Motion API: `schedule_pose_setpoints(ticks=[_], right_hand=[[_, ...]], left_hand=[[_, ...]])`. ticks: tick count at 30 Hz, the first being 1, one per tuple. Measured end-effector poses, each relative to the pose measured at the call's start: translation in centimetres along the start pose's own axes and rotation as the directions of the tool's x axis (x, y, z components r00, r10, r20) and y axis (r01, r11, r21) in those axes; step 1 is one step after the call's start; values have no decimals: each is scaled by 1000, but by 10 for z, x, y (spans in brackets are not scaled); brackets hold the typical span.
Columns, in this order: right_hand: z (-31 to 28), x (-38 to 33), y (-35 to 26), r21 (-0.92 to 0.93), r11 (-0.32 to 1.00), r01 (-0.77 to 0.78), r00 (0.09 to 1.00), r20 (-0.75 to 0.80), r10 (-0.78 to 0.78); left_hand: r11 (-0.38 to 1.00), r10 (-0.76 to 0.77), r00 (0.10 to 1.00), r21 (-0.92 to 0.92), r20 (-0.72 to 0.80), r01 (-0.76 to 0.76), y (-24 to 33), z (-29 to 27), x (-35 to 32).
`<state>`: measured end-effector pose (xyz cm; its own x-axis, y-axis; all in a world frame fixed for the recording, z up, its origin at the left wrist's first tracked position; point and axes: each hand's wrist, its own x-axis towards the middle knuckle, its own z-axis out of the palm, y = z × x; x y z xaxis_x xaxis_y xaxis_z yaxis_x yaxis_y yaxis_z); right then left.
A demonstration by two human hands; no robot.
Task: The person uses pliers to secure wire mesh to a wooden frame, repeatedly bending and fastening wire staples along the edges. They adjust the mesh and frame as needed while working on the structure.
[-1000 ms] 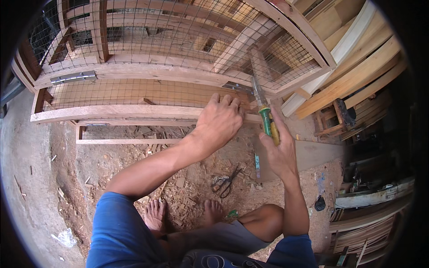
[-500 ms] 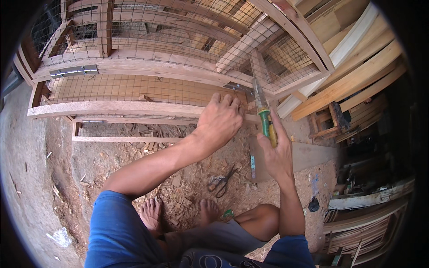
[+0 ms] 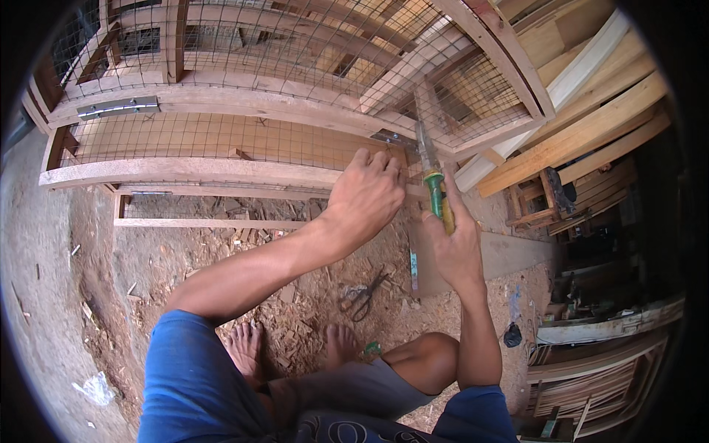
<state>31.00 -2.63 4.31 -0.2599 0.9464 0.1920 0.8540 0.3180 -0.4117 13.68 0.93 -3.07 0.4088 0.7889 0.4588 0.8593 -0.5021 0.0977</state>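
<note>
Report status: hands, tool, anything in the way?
Left hand pressed on the wooden frame rail. Right hand grips a green-handled knife, blade up at the mesh. Nothing blocking.

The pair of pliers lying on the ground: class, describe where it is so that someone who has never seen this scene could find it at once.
Start at the big wood-and-wire-mesh cage frame and drop to the ground littered with wood chips in front of it. The pliers lie just beyond the person's bare right foot, below the left hand. Their dark, spread handles set them apart from the pale chips around.
</note>
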Motion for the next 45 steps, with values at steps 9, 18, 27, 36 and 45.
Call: schedule_pose_setpoints(ticks=[9,18,27,36,45], right_hand=[[-5,9,-20,-84,992,-92,994,52,96],[-1,-3,-8,110,990,-85,996,-12,87],[-23,-19,10,856,347,-382,924,355,142],[-20,-24,8,842,296,-450,886,378,269],[-11,-21,10,-51,995,85,993,-81,-89]], left_hand=[[1000,-19,1000,-15,6,19,4,6,2],[998,-29,999,-60,25,31,-2,0,0],[1000,-4,1000,-19,6,4,-3,1,0],[1000,-1,1000,-4,-22,1,-1,4,0],[997,7,1000,-73,-5,-7,0,1,1]])
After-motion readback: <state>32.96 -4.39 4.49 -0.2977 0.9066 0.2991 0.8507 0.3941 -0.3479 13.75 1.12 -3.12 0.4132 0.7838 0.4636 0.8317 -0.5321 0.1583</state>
